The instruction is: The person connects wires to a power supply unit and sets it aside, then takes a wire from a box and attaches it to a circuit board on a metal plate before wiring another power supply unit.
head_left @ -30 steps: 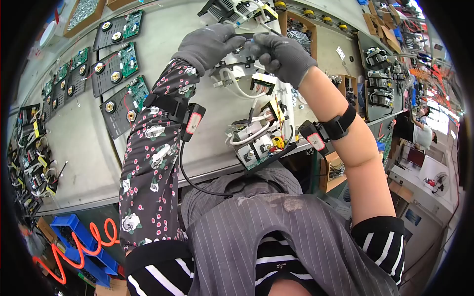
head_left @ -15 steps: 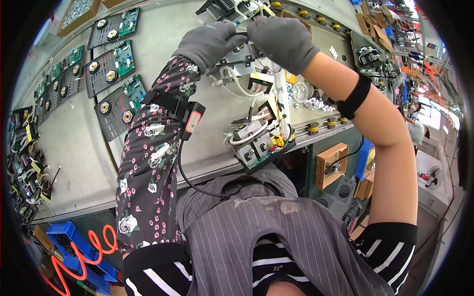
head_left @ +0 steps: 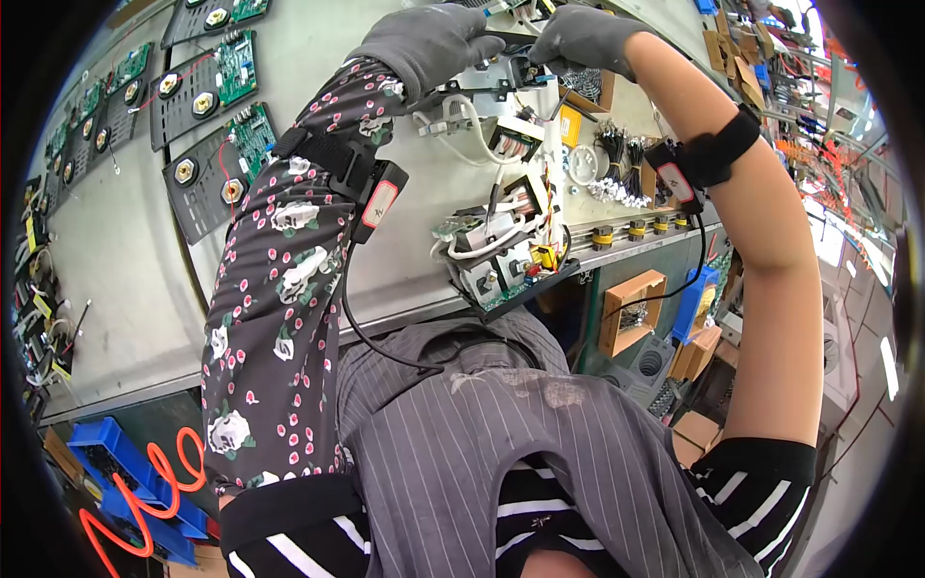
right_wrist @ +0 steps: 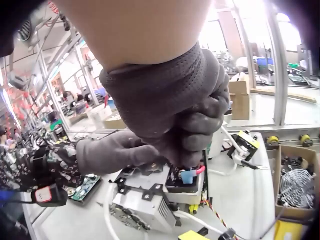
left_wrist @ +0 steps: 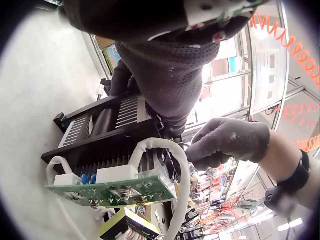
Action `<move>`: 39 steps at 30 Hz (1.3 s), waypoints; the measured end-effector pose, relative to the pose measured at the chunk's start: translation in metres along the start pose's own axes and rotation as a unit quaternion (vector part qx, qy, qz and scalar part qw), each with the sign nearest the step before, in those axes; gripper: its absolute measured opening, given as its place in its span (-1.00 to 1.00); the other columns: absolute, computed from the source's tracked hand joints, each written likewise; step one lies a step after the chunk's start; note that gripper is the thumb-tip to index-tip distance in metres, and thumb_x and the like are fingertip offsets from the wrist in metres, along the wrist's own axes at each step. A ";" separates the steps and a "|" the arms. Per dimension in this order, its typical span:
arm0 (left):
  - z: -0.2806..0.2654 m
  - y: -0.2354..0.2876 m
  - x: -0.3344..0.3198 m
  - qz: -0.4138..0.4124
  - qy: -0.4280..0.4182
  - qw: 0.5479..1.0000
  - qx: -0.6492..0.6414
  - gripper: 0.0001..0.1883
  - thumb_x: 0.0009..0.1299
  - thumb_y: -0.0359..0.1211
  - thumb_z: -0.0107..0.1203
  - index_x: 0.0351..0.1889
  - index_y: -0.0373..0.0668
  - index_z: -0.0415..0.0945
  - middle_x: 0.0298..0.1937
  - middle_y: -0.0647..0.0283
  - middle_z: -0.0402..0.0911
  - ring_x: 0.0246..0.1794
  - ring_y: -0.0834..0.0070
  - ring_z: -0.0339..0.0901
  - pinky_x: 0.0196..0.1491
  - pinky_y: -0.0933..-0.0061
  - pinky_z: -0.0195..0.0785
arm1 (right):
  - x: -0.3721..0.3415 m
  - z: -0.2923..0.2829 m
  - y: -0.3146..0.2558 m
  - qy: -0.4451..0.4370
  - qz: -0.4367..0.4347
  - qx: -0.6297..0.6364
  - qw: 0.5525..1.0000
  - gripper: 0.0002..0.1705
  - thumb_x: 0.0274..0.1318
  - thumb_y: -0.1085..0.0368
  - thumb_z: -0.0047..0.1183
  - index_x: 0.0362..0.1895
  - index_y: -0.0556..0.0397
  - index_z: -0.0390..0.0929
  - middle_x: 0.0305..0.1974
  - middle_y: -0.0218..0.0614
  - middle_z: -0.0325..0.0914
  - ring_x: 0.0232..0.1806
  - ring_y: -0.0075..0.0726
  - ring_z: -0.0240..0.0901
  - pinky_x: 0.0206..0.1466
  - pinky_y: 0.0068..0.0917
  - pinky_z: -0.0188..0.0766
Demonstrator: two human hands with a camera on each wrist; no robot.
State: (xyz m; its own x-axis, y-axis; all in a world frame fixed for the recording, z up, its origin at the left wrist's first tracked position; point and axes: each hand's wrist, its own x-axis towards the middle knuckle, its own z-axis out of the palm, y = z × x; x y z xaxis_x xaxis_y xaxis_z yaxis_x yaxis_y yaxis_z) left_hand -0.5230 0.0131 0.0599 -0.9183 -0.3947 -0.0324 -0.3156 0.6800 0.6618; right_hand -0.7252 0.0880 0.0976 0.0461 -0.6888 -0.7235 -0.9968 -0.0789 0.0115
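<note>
At the top of the head view, my gloved left hand (head_left: 424, 48) grips the end of a black-framed heat-sink assembly (left_wrist: 107, 122), its fingers on one side and thumb on the other. A green circuit board (left_wrist: 125, 192) with a thick white cable (left_wrist: 182, 185) runs along that assembly. My gloved right hand (head_left: 588, 43) is just to the right of the left hand, fingers curled and pinched together over the unit. Beneath them, in the right wrist view, a blue connector (right_wrist: 188, 176) and a short red wire (right_wrist: 200, 170) show. The pinched wire end is mostly hidden by the glove.
Another wired unit (head_left: 496, 246) stands near the bench's front edge. Black panels with green boards (head_left: 207, 101) lie to the left. Bundles of black leads (head_left: 621, 159) sit on the right beside a white reel (head_left: 583, 164). An open carton (right_wrist: 298, 180) holds round metal guards.
My right hand has turned over and shifted right, its elbow swinging outward. The left hand keeps its place on the assembly. The bench appears higher in the head view.
</note>
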 end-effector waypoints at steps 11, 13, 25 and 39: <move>0.003 -0.004 0.000 0.031 0.017 0.999 -0.012 -0.67 0.37 -0.05 0.03 -0.25 -0.12 0.55 -0.27 0.06 0.62 -0.17 0.12 0.58 -0.12 0.15 0.39 | -0.028 0.026 -0.011 0.047 0.142 0.503 0.852 -0.62 0.22 0.07 0.05 -0.59 0.00 0.49 -0.68 -0.56 0.29 -0.66 -0.72 0.11 -0.61 -0.61 -0.02; 0.003 -0.004 -0.002 0.038 0.024 0.999 -0.014 -0.67 0.38 -0.06 0.03 -0.25 -0.13 0.55 -0.29 0.06 0.62 -0.18 0.12 0.58 -0.13 0.15 0.39 | -0.029 0.027 -0.015 0.063 0.147 0.479 0.863 -0.62 0.23 0.05 0.04 -0.55 0.01 0.50 -0.67 -0.57 0.27 -0.65 -0.72 0.12 -0.60 -0.64 0.02; 0.013 -0.008 0.005 0.026 0.037 0.999 -0.001 -0.65 0.37 -0.05 0.03 -0.26 -0.16 0.53 -0.27 0.04 0.62 -0.20 0.09 0.57 -0.15 0.13 0.40 | -0.028 0.039 -0.021 0.121 0.165 0.492 0.846 -0.65 0.19 0.08 0.10 -0.47 0.10 0.59 -0.59 -0.53 0.39 -0.57 -0.68 0.24 -0.47 -0.65 0.21; 0.016 -0.011 0.005 0.021 0.044 0.999 -0.016 -0.64 0.37 -0.05 0.03 -0.28 -0.17 0.57 -0.27 0.04 0.62 -0.18 0.10 0.57 -0.13 0.13 0.40 | -0.034 0.032 -0.019 0.098 0.171 0.473 0.859 -0.63 0.24 0.02 0.04 -0.45 0.05 0.58 -0.63 -0.56 0.33 -0.60 -0.70 0.16 -0.52 -0.66 0.11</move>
State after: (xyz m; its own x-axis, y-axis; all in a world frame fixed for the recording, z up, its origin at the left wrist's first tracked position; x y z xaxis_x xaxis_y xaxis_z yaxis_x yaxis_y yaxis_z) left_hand -0.5283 0.0138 0.0404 -0.9059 -0.4192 0.0606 -0.2675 0.6772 0.6855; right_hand -0.7098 0.1354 0.0997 -0.3420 -0.6712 -0.6576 -0.5570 0.7085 -0.4334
